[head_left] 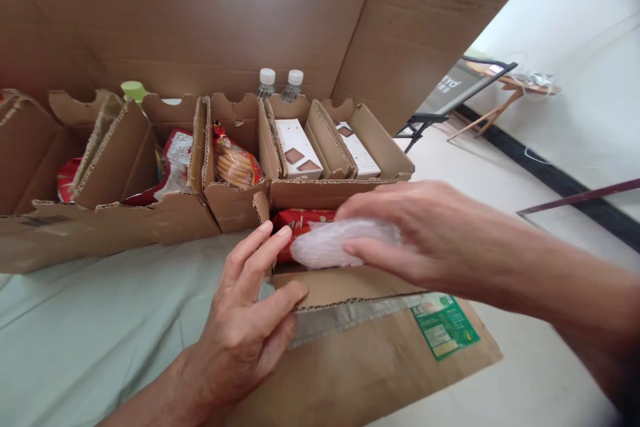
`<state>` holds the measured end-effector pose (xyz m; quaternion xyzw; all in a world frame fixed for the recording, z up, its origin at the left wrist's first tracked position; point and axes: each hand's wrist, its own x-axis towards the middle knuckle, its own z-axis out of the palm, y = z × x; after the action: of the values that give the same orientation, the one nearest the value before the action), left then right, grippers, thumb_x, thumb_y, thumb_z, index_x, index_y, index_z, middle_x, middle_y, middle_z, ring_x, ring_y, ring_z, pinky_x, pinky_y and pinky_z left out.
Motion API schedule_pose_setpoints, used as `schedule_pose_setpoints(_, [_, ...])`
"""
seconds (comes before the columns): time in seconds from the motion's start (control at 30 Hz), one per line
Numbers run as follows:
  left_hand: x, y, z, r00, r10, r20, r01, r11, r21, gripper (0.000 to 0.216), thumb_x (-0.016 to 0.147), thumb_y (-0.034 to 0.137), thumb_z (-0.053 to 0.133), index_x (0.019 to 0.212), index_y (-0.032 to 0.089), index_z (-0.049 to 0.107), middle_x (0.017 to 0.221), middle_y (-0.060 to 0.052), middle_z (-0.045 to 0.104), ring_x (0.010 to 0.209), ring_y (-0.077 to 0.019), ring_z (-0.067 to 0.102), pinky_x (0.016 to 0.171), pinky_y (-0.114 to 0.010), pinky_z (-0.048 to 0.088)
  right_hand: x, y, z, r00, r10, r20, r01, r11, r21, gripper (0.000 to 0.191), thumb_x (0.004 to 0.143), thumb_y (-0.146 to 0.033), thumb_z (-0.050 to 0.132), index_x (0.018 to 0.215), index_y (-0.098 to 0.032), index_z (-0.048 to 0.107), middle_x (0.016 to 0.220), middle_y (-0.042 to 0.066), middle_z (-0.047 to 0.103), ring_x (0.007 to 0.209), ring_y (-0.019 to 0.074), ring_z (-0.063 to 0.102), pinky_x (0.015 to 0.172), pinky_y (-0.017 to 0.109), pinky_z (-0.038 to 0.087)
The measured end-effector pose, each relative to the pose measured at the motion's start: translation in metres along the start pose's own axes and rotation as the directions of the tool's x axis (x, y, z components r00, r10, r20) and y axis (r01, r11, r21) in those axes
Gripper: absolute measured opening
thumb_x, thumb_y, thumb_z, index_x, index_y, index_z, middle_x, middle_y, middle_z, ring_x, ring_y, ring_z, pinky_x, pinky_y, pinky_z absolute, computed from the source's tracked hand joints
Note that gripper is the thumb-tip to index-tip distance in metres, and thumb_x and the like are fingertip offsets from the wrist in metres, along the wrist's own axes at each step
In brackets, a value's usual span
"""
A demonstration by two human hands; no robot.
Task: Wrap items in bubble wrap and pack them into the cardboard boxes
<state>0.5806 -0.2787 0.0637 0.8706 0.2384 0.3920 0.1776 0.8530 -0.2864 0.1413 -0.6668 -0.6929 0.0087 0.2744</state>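
My right hand (pixel 425 233) is closed around a clear plastic packet (pixel 330 243) and holds it over an open cardboard box (pixel 350 347). A red packet (pixel 300 221) lies inside that box, partly hidden by the clear one. My left hand (pixel 245 320) grips the box's left wall, fingers over the edge and thumb on the front flap.
Behind stand cardboard compartments (pixel 235 203) with biscuit packs (pixel 235 163), red snack bags (pixel 173 160), white cartons (pixel 297 147) and two water bottles (pixel 280 83). A tall cardboard wall rises at the back. A green label (pixel 443 323) is on the box flap. A folded stand (pixel 450 97) leans right.
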Motion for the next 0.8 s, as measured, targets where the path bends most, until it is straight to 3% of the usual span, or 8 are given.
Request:
schedule_pose_setpoints(0.03, [0.000, 0.000, 0.001, 1.000, 0.003, -0.003, -0.003, 1.000, -0.001, 0.035, 0.084, 0.000, 0.057, 0.109, 0.023, 0.064, 0.165, -0.009, 0.034, 0.151, -0.0376, 0.031, 0.115, -0.062, 0.041, 0.009, -0.017, 0.008, 0.974, -0.083, 0.211, 0.099, 0.993, -0.064, 0.030, 0.093, -0.045, 0.066, 0.075, -0.022, 0.075, 0.064, -0.005, 0.071, 0.058, 0.0120, 0.066, 0.056, 0.025, 0.042])
schedule_pose_setpoints(0.1, [-0.001, 0.001, 0.001, 1.000, 0.014, -0.018, -0.014, 1.000, -0.002, 0.034, 0.084, -0.001, 0.057, 0.108, 0.022, 0.065, 0.163, -0.010, 0.036, 0.151, -0.0378, 0.032, 0.114, -0.062, 0.041, 0.025, -0.048, 0.023, 0.818, -0.143, 0.558, 0.268, 0.952, -0.148, 0.015, 0.088, -0.035, 0.071, 0.085, -0.021, 0.076, 0.068, -0.002, 0.073, 0.061, 0.0160, 0.067, 0.055, 0.026, 0.037])
schedule_pose_setpoints(0.17, [-0.001, 0.002, 0.002, 0.999, 0.016, -0.031, -0.016, 1.000, -0.007, 0.033, 0.084, -0.002, 0.056, 0.107, 0.021, 0.065, 0.161, -0.012, 0.038, 0.151, -0.0377, 0.032, 0.114, -0.061, 0.041, 0.036, -0.069, 0.033, 0.721, -0.088, 0.688, 0.308, 0.929, -0.204, 0.014, 0.088, -0.028, 0.067, 0.093, -0.018, 0.076, 0.079, 0.004, 0.076, 0.069, 0.0195, 0.069, 0.056, 0.027, 0.034])
schedule_pose_setpoints(0.27, [-0.002, 0.002, 0.002, 0.999, 0.009, -0.031, -0.009, 1.000, -0.015, 0.033, 0.083, -0.003, 0.056, 0.105, 0.019, 0.066, 0.159, -0.013, 0.040, 0.151, -0.0376, 0.030, 0.115, -0.060, 0.040, 0.045, -0.079, 0.032, 0.647, -0.053, 0.761, 0.318, 0.926, -0.206, 0.017, 0.092, -0.026, 0.060, 0.091, -0.016, 0.074, 0.086, 0.007, 0.077, 0.072, 0.0196, 0.068, 0.056, 0.028, 0.030])
schedule_pose_setpoints(0.43, [-0.003, 0.000, 0.000, 1.000, 0.012, 0.004, -0.012, 1.000, -0.024, 0.031, 0.083, -0.001, 0.057, 0.105, 0.019, 0.067, 0.157, -0.015, 0.042, 0.152, -0.0384, 0.027, 0.115, -0.061, 0.038, 0.048, -0.076, 0.024, 0.671, -0.098, 0.735, 0.288, 0.948, -0.137, 0.013, 0.089, -0.024, 0.061, 0.097, -0.020, 0.072, 0.087, 0.004, 0.075, 0.070, 0.0160, 0.062, 0.059, 0.027, 0.032])
schedule_pose_setpoints(0.63, [-0.002, 0.000, 0.000, 1.000, 0.012, 0.008, -0.011, 0.999, -0.053, 0.030, 0.082, -0.001, 0.057, 0.102, 0.018, 0.068, 0.154, -0.016, 0.046, 0.152, -0.0381, 0.027, 0.115, -0.059, 0.037, 0.040, -0.070, 0.058, 0.505, -0.091, 0.859, 0.227, 0.974, -0.030, 0.023, 0.098, -0.023, 0.051, 0.091, -0.017, 0.072, 0.085, 0.005, 0.074, 0.065, 0.0145, 0.060, 0.056, 0.026, 0.032])
schedule_pose_setpoints(0.8, [-0.001, -0.002, 0.000, 1.000, 0.012, -0.002, -0.012, 0.999, -0.049, 0.030, 0.081, -0.001, 0.057, 0.102, 0.017, 0.069, 0.153, -0.017, 0.048, 0.152, -0.0385, 0.026, 0.116, -0.060, 0.037, 0.042, -0.057, 0.049, 0.484, -0.152, 0.862, 0.176, 0.982, 0.074, 0.024, 0.096, -0.034, 0.060, 0.113, -0.020, 0.071, 0.112, 0.008, 0.074, 0.094, 0.0223, 0.069, 0.072, 0.028, 0.045])
